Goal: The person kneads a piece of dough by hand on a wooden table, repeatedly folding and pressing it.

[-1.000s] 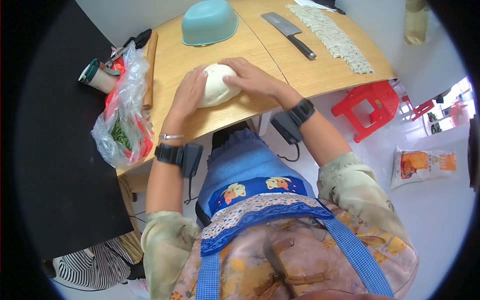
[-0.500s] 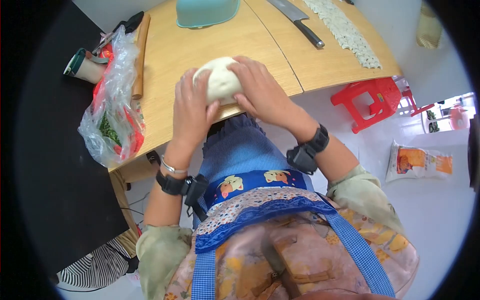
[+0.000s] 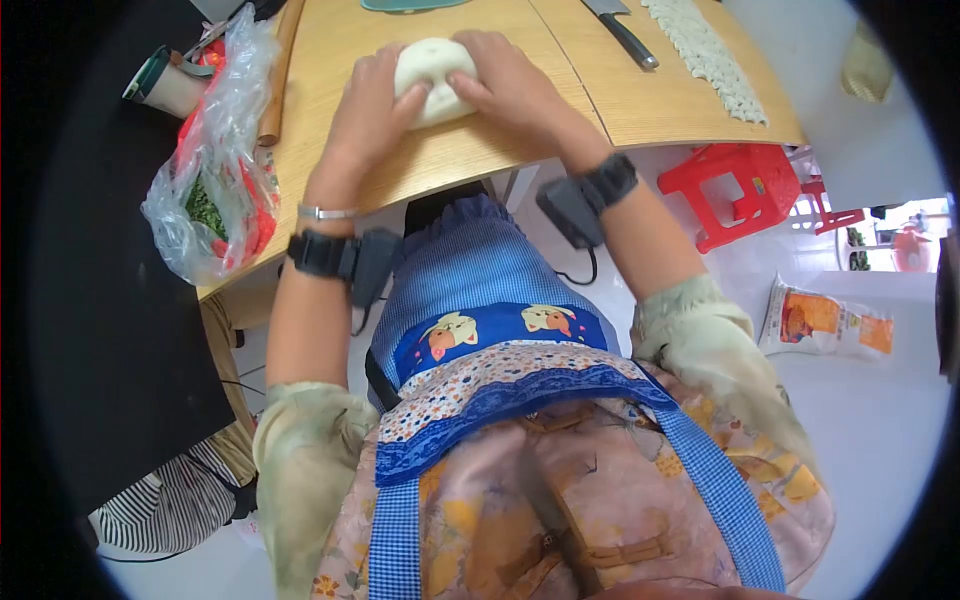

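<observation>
A smooth white ball of dough (image 3: 437, 68) lies near the front edge of the wooden table (image 3: 330, 100). My left hand (image 3: 375, 105) is wrapped round its left side, the thumb pressed on the near face. From the right, my right hand (image 3: 505, 85) grips the dough the same way, its thumb pushing into the surface. Shallow dents show between the two thumbs. The dough's underside and the far fingertips are hidden.
A rolling pin (image 3: 278, 85) and a plastic bag of greens (image 3: 205, 205) lie at left, beside a cup (image 3: 165, 82). A teal basin (image 3: 415, 4), a knife (image 3: 625, 35) and a strip of small dough pieces (image 3: 705, 60) are farther back. A red stool (image 3: 730, 190) stands right.
Both hands have moved forward and slightly left in view with the dough, and my thumbs now press into its near face. The whole view has shifted, leaving less of the basin visible.
</observation>
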A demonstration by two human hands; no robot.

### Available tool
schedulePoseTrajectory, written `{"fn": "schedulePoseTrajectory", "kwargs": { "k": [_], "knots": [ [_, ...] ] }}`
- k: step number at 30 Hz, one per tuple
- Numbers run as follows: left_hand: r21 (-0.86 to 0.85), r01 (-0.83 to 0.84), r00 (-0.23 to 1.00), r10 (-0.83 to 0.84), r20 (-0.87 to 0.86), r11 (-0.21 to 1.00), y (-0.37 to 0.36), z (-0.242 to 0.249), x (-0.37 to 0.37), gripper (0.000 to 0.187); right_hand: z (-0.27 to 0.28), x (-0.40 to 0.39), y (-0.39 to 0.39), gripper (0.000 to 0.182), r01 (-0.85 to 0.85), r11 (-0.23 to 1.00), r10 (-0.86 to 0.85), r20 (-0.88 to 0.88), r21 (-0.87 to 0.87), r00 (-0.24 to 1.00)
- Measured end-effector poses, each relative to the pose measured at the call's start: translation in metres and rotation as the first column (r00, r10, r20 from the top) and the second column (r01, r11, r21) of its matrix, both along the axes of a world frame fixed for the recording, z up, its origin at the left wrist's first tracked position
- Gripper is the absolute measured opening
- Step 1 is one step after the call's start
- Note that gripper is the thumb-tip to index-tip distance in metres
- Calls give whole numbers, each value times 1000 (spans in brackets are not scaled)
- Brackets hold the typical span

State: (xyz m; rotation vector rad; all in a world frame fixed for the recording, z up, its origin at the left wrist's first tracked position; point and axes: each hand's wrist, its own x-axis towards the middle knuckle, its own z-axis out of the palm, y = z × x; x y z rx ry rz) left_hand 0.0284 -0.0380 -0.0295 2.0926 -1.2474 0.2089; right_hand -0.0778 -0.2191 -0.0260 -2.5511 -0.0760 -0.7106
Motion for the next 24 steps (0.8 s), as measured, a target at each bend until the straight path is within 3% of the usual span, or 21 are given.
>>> {"fn": "schedulePoseTrajectory", "kwargs": {
  "k": [1, 4, 7, 9, 10, 11, 12, 14, 15, 16, 17, 18, 19, 21, 24],
  "knots": [
    [-65, 21, 999, -18, 46, 998, 7, 1, -13, 49, -2, -15, 8, 44, 7, 1000, -4, 137, -20, 991],
    [-128, 84, 996, -78, 52, 988, 28, 14, -46, 53, -1, -47, 23, 43, -35, 997, 20, 225, 63, 974],
    [-164, 107, 994, -106, 15, 981, 39, 38, -63, 55, 20, -64, 27, 46, -65, 988, 47, 127, 143, 991],
    [-230, 95, 993, -75, 93, 969, 41, 54, -65, 47, 42, -66, 31, 46, -68, 989, 48, 154, 129, 987],
    [-230, 96, 993, -76, 93, 968, 40, 60, -63, 47, 53, -64, 33, 45, -33, 999, 26, 282, 23, 959],
    [-279, 64, 972, 3, 233, 958, 36, 66, -60, 46, 58, -62, 35, 44, 16, 997, 17, 407, -78, 913],
    [-331, 40, 927, 88, 364, 943, 31, 70, -56, 44, 58, -53, 35, 44, 18, 997, 16, 408, -79, 913],
    [-331, 26, 885, 132, 446, 943, 19, 61, -37, 47, 54, -28, 26, 45, 152, 943, 65, 613, -296, 788],
    [-332, 10, 831, 177, 528, 943, 15, 52, -25, 50, 46, -21, 20, 45, 152, 944, 68, 621, -294, 781],
    [-173, -36, 891, 109, 440, 984, 18, 39, -11, 50, 30, -16, 11, 45, 42, 962, 77, 416, -268, 906],
    [-172, -38, 887, 113, 449, 984, 20, 27, -8, 50, 15, -14, 8, 44, -61, 975, 101, 182, -215, 978],
    [-173, 20, 960, 29, 279, 985, 22, 17, -7, 47, 3, -13, 8, 41, -71, 994, 83, 150, -82, 985],
    [-186, 78, 993, -59, 103, 980, 23, 14, -6, 44, 5, -18, 9, 41, -74, 994, 86, 160, -83, 983],
    [-162, 113, 989, -95, 111, 980, 32, 13, -6, 36, 14, -28, 7, 40, -79, 996, 82, 49, -42, 995],
    [-198, 70, 997, -59, 59, 978, 47, 11, -44, 30, 16, -54, 18, 37, -66, 996, 71, 82, -59, 994]
  ]
}}
